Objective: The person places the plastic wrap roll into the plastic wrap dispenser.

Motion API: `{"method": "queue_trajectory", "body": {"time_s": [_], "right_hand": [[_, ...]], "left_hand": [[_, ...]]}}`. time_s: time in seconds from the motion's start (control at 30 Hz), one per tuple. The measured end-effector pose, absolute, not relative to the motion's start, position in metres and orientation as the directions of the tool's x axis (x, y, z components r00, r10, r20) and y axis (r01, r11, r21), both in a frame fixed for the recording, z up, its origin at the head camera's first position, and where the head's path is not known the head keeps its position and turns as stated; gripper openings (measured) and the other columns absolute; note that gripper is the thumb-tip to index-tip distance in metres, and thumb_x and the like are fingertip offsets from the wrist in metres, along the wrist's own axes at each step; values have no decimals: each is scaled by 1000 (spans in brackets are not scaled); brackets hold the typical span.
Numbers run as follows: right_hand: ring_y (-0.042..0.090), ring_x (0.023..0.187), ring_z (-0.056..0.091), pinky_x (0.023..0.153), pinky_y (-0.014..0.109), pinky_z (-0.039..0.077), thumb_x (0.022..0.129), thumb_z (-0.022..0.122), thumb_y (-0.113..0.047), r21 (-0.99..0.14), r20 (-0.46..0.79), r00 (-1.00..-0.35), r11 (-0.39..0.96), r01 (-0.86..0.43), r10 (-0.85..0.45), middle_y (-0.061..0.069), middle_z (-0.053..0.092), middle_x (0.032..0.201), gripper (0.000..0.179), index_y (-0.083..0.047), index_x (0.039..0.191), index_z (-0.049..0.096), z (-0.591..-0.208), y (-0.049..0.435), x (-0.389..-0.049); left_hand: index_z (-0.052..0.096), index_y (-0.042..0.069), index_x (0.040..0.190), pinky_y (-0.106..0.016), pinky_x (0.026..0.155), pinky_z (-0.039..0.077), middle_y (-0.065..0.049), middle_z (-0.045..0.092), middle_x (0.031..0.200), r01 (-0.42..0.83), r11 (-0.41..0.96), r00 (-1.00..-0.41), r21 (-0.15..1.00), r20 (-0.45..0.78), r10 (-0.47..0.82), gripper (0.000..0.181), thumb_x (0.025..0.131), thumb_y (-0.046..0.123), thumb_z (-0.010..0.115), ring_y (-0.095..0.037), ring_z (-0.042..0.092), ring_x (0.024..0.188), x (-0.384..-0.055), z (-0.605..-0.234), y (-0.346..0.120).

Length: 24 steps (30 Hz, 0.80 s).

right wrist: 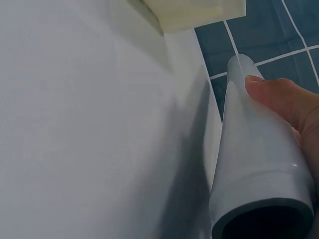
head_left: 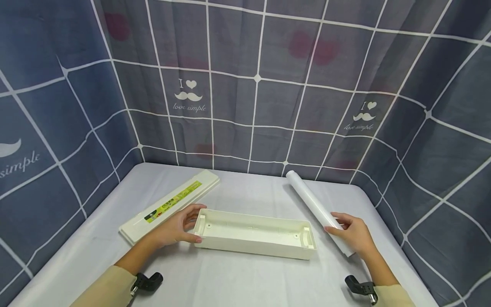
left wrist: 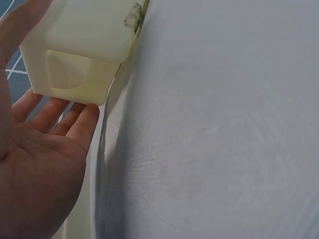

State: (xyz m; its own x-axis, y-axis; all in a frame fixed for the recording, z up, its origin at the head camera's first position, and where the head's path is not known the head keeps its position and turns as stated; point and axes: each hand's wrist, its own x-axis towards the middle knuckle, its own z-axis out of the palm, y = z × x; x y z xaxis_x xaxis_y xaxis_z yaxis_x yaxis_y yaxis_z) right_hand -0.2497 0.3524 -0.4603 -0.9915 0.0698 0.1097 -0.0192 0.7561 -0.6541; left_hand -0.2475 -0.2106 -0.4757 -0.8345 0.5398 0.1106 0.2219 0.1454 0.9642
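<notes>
In the middle of the table lies a long cream plastic box [head_left: 253, 248], its open side up and its inside bare. My left hand [head_left: 176, 226] grips its left end, thumb on the near side and fingers at the far side. The left wrist view shows the fingertips against the end wall of the box [left wrist: 75, 25]. To the right, my right hand [head_left: 354, 234] holds a glossy white roll of plastic wrap [head_left: 310, 198] near its closer end. In the right wrist view the thumb lies along the roll [right wrist: 259, 144], whose near end is hollow.
A long cream lid [head_left: 209, 180] with a yellow-green label [head_left: 174, 200] lies slantwise at the left, behind my left hand. White cloth [head_left: 238, 281] covers the table. Dark checked curtains [head_left: 234, 98] stand close at the back and both sides.
</notes>
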Motion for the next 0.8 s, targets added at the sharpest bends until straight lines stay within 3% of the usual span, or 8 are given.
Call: {"method": "queue_trajectory", "body": {"time_s": [0.8], "right_hand": [[9, 79, 57, 59, 25, 54, 76, 92, -32, -717, 158, -987, 689, -108, 9, 15, 75, 108, 64, -11, 132, 69, -432, 335, -252]], "left_hand": [[29, -5, 154, -10, 108, 43, -27, 43, 152, 231, 137, -820, 963, 117, 561, 98, 76, 1, 88, -48, 37, 144, -248, -475, -210]]}}
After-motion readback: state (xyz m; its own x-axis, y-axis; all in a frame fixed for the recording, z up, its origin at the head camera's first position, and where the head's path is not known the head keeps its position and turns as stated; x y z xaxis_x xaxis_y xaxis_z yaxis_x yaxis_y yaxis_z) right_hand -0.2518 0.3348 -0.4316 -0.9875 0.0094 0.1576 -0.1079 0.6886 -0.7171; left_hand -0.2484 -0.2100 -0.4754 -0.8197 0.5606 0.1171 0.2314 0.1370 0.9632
